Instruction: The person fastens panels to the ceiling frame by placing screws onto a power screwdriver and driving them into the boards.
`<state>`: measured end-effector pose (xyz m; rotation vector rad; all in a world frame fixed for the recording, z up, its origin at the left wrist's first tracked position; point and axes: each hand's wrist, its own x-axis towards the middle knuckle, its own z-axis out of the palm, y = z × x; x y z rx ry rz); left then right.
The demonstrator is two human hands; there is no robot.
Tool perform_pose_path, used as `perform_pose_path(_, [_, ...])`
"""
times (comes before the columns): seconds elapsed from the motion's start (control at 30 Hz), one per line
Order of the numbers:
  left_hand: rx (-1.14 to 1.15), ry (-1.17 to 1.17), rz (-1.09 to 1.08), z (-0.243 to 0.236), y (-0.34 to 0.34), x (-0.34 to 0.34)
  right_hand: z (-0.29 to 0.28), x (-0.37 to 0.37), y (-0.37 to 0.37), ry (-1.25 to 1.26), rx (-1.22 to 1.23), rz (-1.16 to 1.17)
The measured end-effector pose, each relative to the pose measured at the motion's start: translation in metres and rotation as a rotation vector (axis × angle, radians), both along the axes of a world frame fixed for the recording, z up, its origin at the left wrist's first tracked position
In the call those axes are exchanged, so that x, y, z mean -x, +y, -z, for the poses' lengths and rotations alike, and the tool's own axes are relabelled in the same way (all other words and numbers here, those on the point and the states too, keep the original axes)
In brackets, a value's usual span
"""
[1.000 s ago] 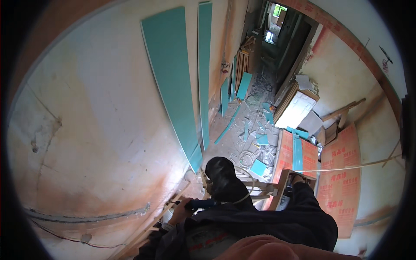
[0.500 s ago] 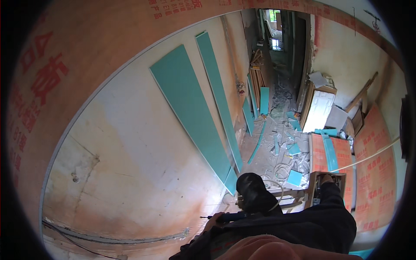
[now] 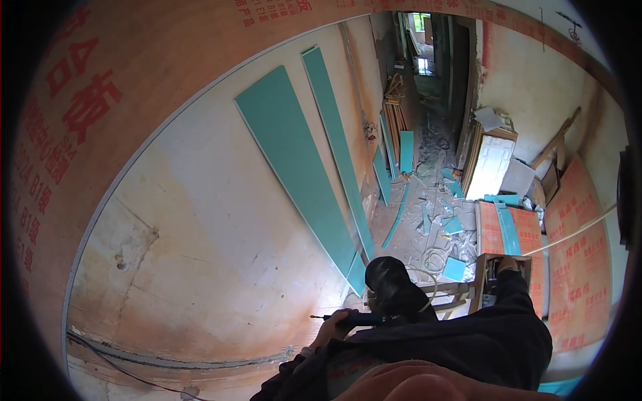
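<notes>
wall (image 3: 221,254) bare ahead | green boards (image 3: 294,160) right (leaning)

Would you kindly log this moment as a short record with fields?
Setting: unfinished room, debris on floor
Left hand: grips a dark-handled screwdriver, tip toward the bare wall
Right hand: not in view
Against wall: two long green boards
Overhead: reddish printed panel
Below: black shoe on a wooden stand

screwdriver (image 3: 348,319) in left hand (image 3: 329,332) | wall (image 3: 221,267) left | boards (image 3: 294,160) leaning on wall
</notes>
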<state>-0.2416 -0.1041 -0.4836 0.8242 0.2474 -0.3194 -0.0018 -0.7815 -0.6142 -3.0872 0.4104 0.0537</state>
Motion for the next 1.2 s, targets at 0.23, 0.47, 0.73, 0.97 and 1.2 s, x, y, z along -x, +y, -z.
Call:
perform_pose_path(0.23, [-0.464,-0.271,0.014,0.020,0.000,0.011,0.007,-0.006,-0.012,0.107,0.196,-0.004])
perform_pose_path(0.47, [-0.678,-0.382,-0.011,0.026,-0.002,0.013,-0.004,-0.014,0.000,0.080,0.145,0.105])
perform_pose_path(0.73, [0.324,0.207,-0.224,-0.019,-0.016,-0.010,-0.015,0.001,-0.032,-0.058,-0.094,0.122])
perform_pose_path(0.97, [0.249,0.114,-0.220,-0.039,-0.027,-0.034,-0.158,-0.003,0.233,-0.277,-1.015,-0.298])
perform_pose_path(1.2, [0.214,-0.046,-0.169,-0.066,-0.035,-0.035,-0.221,0.063,0.493,0.297,-1.094,-1.060])
